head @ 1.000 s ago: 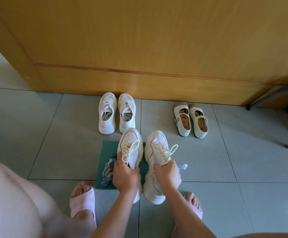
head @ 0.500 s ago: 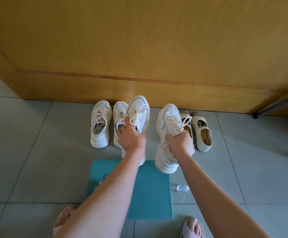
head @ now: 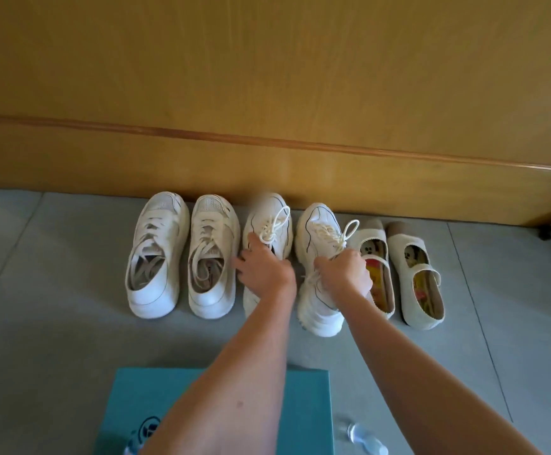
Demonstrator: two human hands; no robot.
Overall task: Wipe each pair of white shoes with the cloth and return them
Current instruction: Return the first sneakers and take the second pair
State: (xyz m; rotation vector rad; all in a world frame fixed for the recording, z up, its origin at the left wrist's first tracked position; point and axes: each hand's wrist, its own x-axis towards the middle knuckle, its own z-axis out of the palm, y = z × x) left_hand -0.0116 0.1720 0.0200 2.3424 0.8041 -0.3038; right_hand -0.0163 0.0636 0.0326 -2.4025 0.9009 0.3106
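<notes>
Three pairs of white shoes line the foot of the wooden panel. My left hand grips the left laced sneaker at its tongue, and my right hand grips the right laced sneaker the same way. Both sneakers sit on the grey floor in the middle of the row, toes toward the panel. A chunky white pair stands to their left, and cream strap flats stand to their right. No cloth can be made out with certainty; something blue pokes out under my left forearm.
A teal mat lies on the tiles below my arms. A small clear bottle lies at its right edge. The wooden panel closes off the far side. A dark furniture leg stands at the right.
Both hands carried the laced sneakers forward from above the mat and lowered them into the gap between the other two pairs. The camera moved closer to the panel.
</notes>
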